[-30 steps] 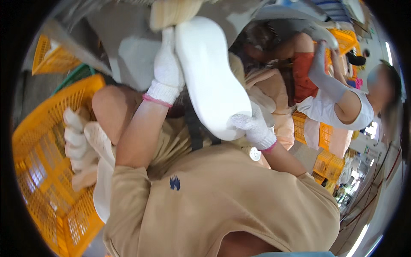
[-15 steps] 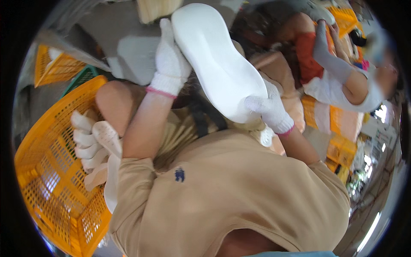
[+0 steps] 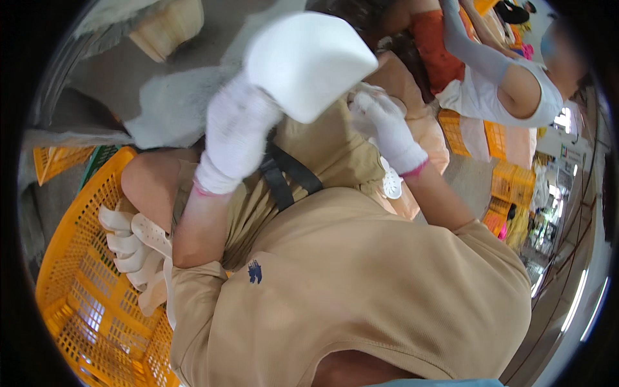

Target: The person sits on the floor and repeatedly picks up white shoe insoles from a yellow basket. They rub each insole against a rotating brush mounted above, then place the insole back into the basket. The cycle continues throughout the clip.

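A smooth white shoe sole [image 3: 309,61] is raised over my lap, tilted and slightly blurred. My left hand [image 3: 238,132], in a white knitted glove with a pink cuff edge, is closed on the sole's near left edge. My right hand [image 3: 385,126], gloved alike, is just right of the sole and apart from its visible edge. Its fingers are bunched together, and a pale rim shows beside them; what they hold is unclear. Below its wrist lies a white perforated shoe piece [image 3: 391,182], partly hidden by my clothing.
At my left stands a yellow plastic basket [image 3: 61,271] with several white strap-like shoe pieces [image 3: 126,248]. A pale block-like object [image 3: 169,29] sits on a grey surface [image 3: 164,97] ahead. Another person [image 3: 496,71] sits at the right near yellow crates [image 3: 512,182].
The sole has tipped and turned, showing a shorter, broader face. My right hand has come off its near end, and my left hand has moved lower with the sole.
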